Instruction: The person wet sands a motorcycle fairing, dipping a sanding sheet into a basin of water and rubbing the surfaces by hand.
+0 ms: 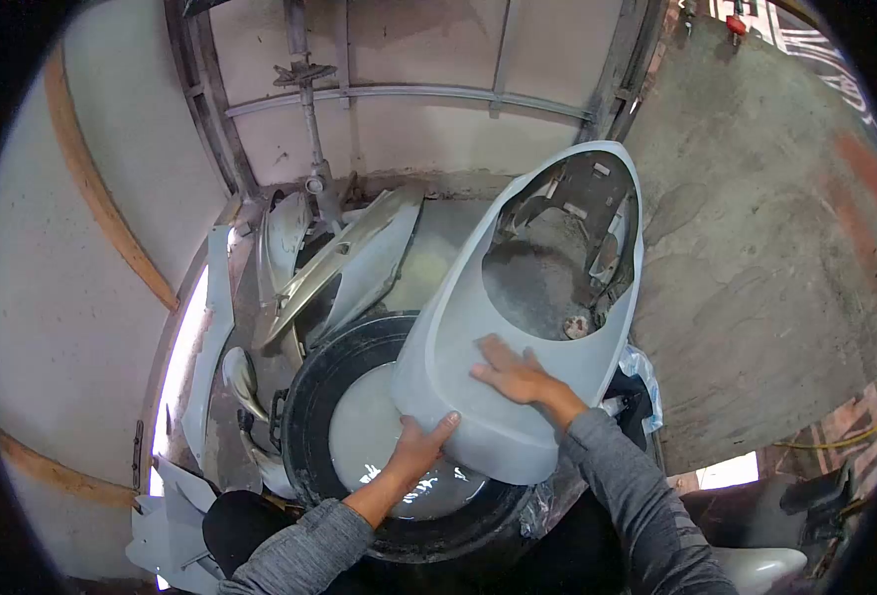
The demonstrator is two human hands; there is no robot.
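A large light-grey plastic body panel [458, 372], which looks like a scooter fairing with a big oval opening, leans across the rim of a black tub [304, 402]. Cloudy whitish water [364, 421] fills the lower part of the tub. My left hand [420, 448] grips the panel's lower left edge, thumb on the outer face and fingers partly hidden. On the smooth face below the opening lies my right hand [513, 375], flat with fingers stretched out and slightly blurred. Anything thin under that palm is hidden.
Several other body panels [359, 258] lean behind the tub, and narrow grey trim [218, 337] stands at the left. A metal post [309, 129] rises by the back wall. To the right stands a large worn board [756, 248]. Crumpled clear plastic [642, 382] sits beside the panel.
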